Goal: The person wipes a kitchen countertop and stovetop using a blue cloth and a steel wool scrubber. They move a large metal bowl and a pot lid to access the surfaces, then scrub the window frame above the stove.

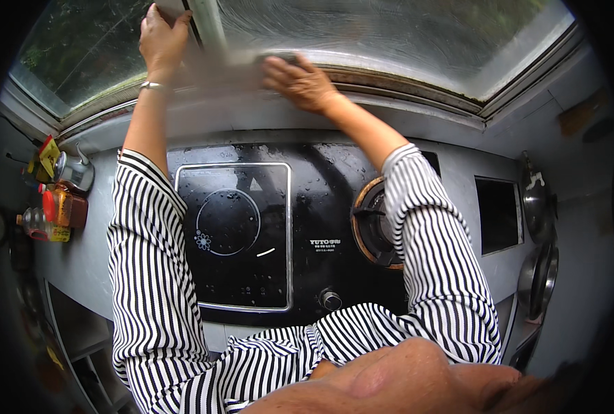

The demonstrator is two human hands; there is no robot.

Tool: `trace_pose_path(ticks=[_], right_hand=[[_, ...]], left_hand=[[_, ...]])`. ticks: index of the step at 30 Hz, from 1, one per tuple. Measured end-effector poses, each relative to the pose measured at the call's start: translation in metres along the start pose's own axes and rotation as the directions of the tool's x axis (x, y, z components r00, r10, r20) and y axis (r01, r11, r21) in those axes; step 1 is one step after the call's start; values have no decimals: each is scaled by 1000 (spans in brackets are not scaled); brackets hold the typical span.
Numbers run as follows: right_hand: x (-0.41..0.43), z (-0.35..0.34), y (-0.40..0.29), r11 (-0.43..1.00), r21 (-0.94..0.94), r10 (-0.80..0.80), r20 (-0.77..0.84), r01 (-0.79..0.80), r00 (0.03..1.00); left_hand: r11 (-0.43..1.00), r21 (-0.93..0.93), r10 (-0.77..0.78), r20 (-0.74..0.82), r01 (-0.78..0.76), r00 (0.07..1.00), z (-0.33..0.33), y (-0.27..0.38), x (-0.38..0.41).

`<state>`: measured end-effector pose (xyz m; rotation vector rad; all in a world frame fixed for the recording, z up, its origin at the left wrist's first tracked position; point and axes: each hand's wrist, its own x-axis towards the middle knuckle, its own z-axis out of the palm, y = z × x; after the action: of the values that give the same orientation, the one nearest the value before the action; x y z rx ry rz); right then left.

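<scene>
My left hand, with a metal bangle at the wrist, grips the upright window frame at the top of the view. To its right, my right hand holds a dark scrubbing pad against the lower edge of the window. The pad is mostly covered by my fingers, so its exact kind is unclear. Swirling streaks mark the right window pane above that hand. A hazy blur hides part of the sill and frame between my hands.
Below my arms lies a black glass cooktop with water drops, an induction zone and a gas burner. A glass kettle and a red-lidded seasoning jar stand left. Metal pans hang right, near a square counter opening.
</scene>
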<state>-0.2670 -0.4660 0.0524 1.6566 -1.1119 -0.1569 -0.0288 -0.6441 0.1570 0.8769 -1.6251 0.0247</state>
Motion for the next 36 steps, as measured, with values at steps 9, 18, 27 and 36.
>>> trace_pose_path(ticks=[9, 18, 27, 36], right_hand=[[-173, -54, 76, 790, 485, 528, -224, -376, 819], [-77, -2, 10, 892, 371, 281, -1, -261, 960], [96, -13, -85, 558, 824, 163, -223, 96, 961], [-103, -26, 29, 861, 496, 180, -98, -108, 979]], left_hand=[[996, 46, 71, 22, -72, 997, 0, -17, 6], [998, 51, 48, -1, -48, 999, 7, -18, 5], [999, -28, 32, -12, -32, 999, 19, 14, -1], [1000, 5, 6, 4, -6, 1000, 10, -5, -2]])
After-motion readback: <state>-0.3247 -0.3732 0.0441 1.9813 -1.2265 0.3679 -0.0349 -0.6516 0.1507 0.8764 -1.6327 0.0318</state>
